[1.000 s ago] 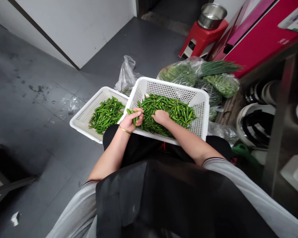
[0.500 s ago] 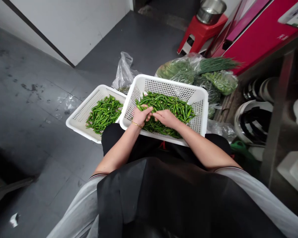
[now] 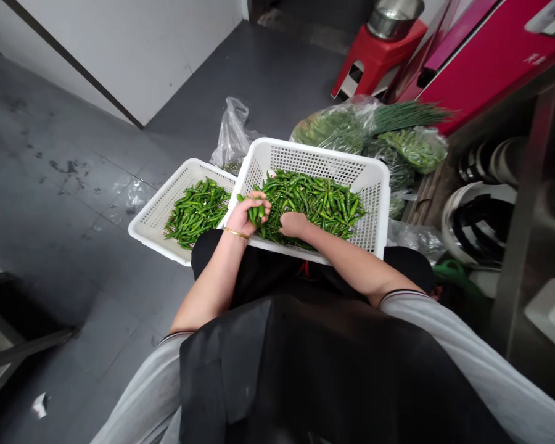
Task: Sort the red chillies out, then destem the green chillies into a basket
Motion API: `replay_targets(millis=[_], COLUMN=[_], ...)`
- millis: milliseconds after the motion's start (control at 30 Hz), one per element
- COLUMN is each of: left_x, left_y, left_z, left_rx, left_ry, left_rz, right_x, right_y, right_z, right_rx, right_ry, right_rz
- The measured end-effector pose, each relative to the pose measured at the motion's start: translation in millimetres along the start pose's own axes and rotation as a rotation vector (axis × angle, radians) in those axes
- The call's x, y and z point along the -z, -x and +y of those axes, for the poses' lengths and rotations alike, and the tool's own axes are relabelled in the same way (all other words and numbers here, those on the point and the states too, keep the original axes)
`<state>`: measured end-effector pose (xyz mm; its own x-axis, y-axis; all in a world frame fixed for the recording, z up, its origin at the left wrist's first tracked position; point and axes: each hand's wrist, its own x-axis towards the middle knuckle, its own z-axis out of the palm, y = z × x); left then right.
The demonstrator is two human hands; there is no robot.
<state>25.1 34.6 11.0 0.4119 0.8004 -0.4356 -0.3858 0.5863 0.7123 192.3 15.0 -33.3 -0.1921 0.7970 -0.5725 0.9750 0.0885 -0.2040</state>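
Observation:
A white perforated basket (image 3: 374,203) rests on my lap, holding a heap of green chili peppers (image 3: 324,200). My left hand (image 3: 248,214) is curled around several green chilies at the basket's left side. Over the near part of the heap, my right hand (image 3: 293,224) is bent downward with its fingers closed in among the peppers. Its fingertips are hidden, so what they grip, if anything, does not show. To the left stands a second white basket (image 3: 143,223) with more green chilies (image 3: 197,209) in it.
Bagged greens (image 3: 337,131) and a bundle of thin green stalks (image 3: 409,117) lie beyond the basket. A red stool (image 3: 379,55) carries a metal pot (image 3: 394,20). Stacked bowls (image 3: 478,222) fill a shelf at right. A clear plastic bag (image 3: 231,135) sits behind the baskets.
My hands were together over the heap and have come apart. The left has moved left and slightly toward the basket's edge with the chilies; the right has dipped to the peppers.

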Motion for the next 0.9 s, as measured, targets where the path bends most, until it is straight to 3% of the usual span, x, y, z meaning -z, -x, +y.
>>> replay_targets(millis=[100, 200, 267, 333, 400, 467, 500, 633, 667, 800, 900], left_x=[-1.7, -10.4, -20.0, -29.3, -34.0, -31.8, -28.4, -9.1, -5.2, 0.4, -1.9], left_y=[-0.6, -7.0, -11.6, -14.0, -13.3, -10.2, -8.2, -1.6, -0.5, 2.8, 3.0], left_z=[-7.8, -23.4, -33.5, -40.6, -43.3, -41.3, -38.5, -20.4, -15.6, -4.9, -7.3], left_rx=[0.032, 0.043, 0.054, 0.084, 0.142, 0.193, 0.200, 0.130, 0.122, 0.097, 0.073], left_ry=[-0.190, -0.385, -0.433, -0.405, -0.361, -0.339, -0.325, -0.200, -0.176, -0.162, -0.174], left_rz=[-0.002, 0.018, -0.044, -0.103, -0.116, -0.115, -0.118, -0.121, -0.128, -0.197, -0.186], right_x=[6.1, 22.9, 30.8, 32.2, 26.6, 15.2, 8.1, -17.8, -21.1, -20.1, -13.3], right_y=[-2.9, 11.5, 24.9, 36.9, 44.8, 47.5, 47.1, 37.9, 34.9, 22.7, 13.3], right_z=[7.1, 25.4, 32.7, 34.5, 34.1, 34.0, 34.1, 30.9, 29.1, 23.4, 24.5], right_rx=[0.005, 0.055, 0.130, 0.197, 0.194, 0.164, 0.167, 0.270, 0.269, 0.113, 0.050], right_ry=[-0.219, -0.743, -0.964, -0.901, -0.643, -0.349, -0.217, 0.169, 0.199, 0.097, 0.057], right_rz=[-0.015, 0.028, 0.124, 0.333, 0.579, 0.669, 0.605, 0.127, 0.100, 0.226, 0.155])
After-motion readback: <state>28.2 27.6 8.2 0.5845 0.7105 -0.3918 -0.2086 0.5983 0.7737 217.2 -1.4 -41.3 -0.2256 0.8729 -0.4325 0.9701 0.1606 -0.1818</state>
